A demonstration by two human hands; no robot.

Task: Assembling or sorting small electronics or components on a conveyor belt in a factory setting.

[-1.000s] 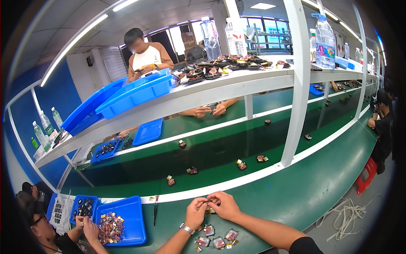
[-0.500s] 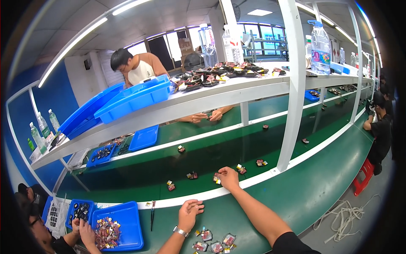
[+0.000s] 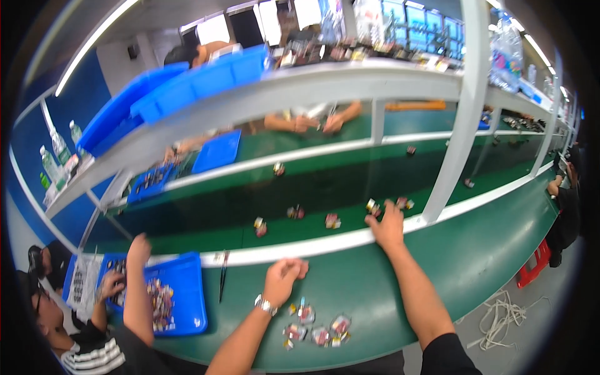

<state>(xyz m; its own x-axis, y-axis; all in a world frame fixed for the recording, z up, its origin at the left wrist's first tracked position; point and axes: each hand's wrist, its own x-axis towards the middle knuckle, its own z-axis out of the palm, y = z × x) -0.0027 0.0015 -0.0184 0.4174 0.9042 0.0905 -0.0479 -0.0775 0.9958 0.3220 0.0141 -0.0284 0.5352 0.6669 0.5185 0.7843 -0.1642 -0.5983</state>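
Note:
My right hand (image 3: pixel 389 229) reaches over the dark green belt, its thumb and fingers spread around a small dark module with red and yellow parts (image 3: pixel 373 207). Another such module (image 3: pixel 405 204) lies just behind its fingertips. My left hand (image 3: pixel 284 281), with a metal watch at the wrist, hovers over the green bench top with its fingers curled; nothing shows in them. Below it on the bench sits a cluster of several clear-and-red modules (image 3: pixel 320 336). More modules lie to the left on the belt, among them one with red parts (image 3: pixel 332 220).
A white rail (image 3: pixel 312 250) divides bench from belt, and a white post (image 3: pixel 455 131) rises right of my right hand. Black tweezers (image 3: pixel 222 278) lie near a blue tray (image 3: pixel 199 306) of small parts. A co-worker's arm (image 3: pixel 139 287) reaches across that tray; another person works across the belt.
My right hand has left one module on the belt and moved right to another. My left fingers have curled in more. The view has shifted, and the left co-worker's arm has risen over the tray.

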